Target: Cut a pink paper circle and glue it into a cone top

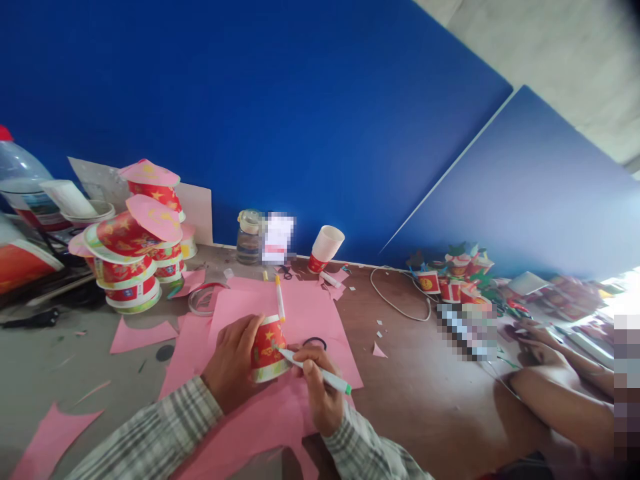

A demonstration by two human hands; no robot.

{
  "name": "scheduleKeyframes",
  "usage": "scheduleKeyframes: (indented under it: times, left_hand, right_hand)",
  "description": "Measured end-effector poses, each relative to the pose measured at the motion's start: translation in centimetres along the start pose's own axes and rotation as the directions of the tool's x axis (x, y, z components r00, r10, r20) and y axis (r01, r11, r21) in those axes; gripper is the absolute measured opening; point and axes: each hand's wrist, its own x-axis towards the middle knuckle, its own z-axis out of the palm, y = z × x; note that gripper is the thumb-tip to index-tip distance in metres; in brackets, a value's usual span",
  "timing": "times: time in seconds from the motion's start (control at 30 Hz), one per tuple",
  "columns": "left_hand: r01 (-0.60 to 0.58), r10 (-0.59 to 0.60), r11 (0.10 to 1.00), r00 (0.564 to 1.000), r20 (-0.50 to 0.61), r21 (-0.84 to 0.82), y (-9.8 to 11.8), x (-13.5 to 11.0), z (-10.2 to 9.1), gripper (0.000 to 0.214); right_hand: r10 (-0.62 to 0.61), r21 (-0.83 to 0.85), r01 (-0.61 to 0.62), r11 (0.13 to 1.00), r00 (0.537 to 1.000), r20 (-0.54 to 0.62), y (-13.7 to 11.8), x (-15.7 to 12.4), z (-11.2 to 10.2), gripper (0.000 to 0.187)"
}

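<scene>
A red paper cup [266, 339] with gold patterns stands upside down on sheets of pink paper [325, 320]. Around its left side my left hand [235, 360] is closed, steadying it. In my right hand [320, 390] is a white marker pen [327, 378] with a green end, gripped between thumb and fingers. The pen's tip touches or nearly touches the cup's right side. Beyond the cup lies a marker with a yellow cap [279, 297]. A dark ring [316, 343] rests just behind my right hand.
At the left stand stacked red cups [131, 273] with pink cone hats, beside a plastic bottle [27, 180]. A roll of tape [203, 300], a glass jar [249, 238] and white cups [327, 243] sit behind. At the right are another person's arms [555, 380], decorated cups [453, 287] and a cable [400, 313].
</scene>
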Motion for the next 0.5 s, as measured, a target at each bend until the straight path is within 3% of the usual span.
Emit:
scheduleKeyframes:
  times: [0.5]
  left_hand:
    - [-0.005, 0.005, 0.999, 1.0, 0.001, -0.038, 0.19, 0.01, -0.27, 0.096]
  right_hand:
    - [0.036, 0.028, -0.036, 0.999, 0.999, 0.002, 0.19, -0.01, -0.02, 0.024]
